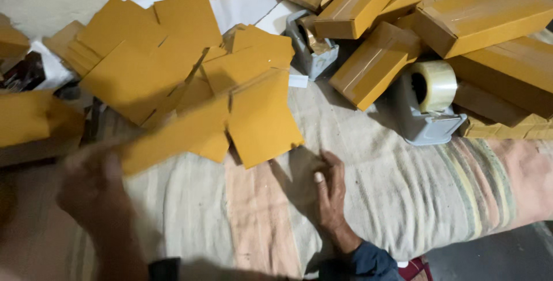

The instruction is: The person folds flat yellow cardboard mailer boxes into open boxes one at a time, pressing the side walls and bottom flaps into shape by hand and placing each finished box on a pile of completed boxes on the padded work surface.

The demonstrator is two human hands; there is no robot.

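My left hand point(92, 186) is blurred with motion at the lower left and grips one flat yellow-brown cardboard blank point(184, 131) by its near end. The blank is lifted at a slant above the striped cloth point(403, 189). Behind it lies a loose pile of flat cardboard blanks point(144, 68). My right hand point(329, 191) rests on the cloth near the bottom middle, fingers loosely apart and holding nothing, just right of the blank's lower corner.
A grey tape dispenser point(423, 111) with a clear tape roll stands at the right. Behind it is a heap of sealed yellow-brown boxes point(484, 19). A second grey dispenser point(311, 50) sits at the back middle. More cardboard point(29, 122) lies at the left edge.
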